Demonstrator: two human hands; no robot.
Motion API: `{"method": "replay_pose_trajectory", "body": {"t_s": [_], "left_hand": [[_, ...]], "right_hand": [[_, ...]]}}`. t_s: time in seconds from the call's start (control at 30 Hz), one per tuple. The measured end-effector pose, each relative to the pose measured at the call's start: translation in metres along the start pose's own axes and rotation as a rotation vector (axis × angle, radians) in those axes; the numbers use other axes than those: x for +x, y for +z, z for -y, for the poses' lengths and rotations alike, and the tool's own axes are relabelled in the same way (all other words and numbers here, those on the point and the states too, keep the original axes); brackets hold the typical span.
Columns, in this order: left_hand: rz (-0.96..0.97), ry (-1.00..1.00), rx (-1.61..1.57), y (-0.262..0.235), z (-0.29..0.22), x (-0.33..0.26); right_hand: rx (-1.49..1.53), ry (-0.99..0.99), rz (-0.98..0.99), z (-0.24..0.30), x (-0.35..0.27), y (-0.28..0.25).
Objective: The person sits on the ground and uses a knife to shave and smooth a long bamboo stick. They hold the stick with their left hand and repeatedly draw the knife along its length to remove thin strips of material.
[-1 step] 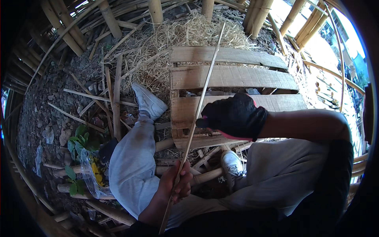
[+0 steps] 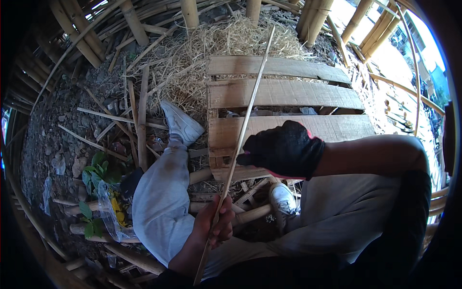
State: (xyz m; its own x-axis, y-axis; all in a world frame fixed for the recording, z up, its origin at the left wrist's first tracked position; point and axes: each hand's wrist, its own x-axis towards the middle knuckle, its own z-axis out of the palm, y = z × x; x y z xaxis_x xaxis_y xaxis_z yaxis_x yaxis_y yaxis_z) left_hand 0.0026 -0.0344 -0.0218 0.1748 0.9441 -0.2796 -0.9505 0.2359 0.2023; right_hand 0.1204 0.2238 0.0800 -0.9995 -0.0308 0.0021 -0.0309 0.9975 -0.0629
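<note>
A long, thin bamboo strip (image 2: 248, 113) slants from my lap up across a slatted wooden pallet (image 2: 288, 94). My bare left hand (image 2: 214, 221) is closed around its lower part, fingers curled over it. My right hand (image 2: 284, 150), in a black glove with pink-red edging, is a closed fist beside the middle of the strip. Its thumb side is right at the strip. Whatever it may grip is hidden by the dark glove. The strip's far end stands free above the pallet's back slat.
Pale shavings (image 2: 231, 41) lie heaped behind the pallet. Bamboo posts (image 2: 189, 13) stand along the back. To the left are loose bamboo sticks (image 2: 143, 118), a green plant (image 2: 97, 171) and a clear plastic bag (image 2: 109, 212). My shoes (image 2: 182, 124) flank the pallet's near left corner.
My right hand has slid a little toward me along the strip. My left hand and the strip look nearly unmoved.
</note>
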Motion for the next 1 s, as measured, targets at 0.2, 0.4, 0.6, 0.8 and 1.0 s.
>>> {"method": "replay_pose_trajectory", "body": {"t_s": [0.2, 0.4, 0.6, 0.8, 1.0], "left_hand": [[0.189, -0.055, -0.314, -0.002, 0.003, 0.011], [0.289, -0.036, -0.327, -0.005, 0.003, 0.013], [0.006, 0.087, -0.005, 0.017, -0.006, 0.033], [0.182, 0.014, -0.057, 0.003, -0.022, 0.048], [0.005, 0.015, 0.020, 0.022, -0.015, 0.056]], "right_hand": [[0.156, 0.162, 0.150, 0.005, 0.004, -0.011], [0.186, 0.131, 0.140, -0.005, 0.007, -0.001], [0.065, 0.039, 0.027, -0.008, -0.002, -0.001], [0.032, -0.006, -0.005, -0.008, 0.006, 0.006], [0.108, 0.076, -0.110, -0.005, -0.018, 0.006]]}}
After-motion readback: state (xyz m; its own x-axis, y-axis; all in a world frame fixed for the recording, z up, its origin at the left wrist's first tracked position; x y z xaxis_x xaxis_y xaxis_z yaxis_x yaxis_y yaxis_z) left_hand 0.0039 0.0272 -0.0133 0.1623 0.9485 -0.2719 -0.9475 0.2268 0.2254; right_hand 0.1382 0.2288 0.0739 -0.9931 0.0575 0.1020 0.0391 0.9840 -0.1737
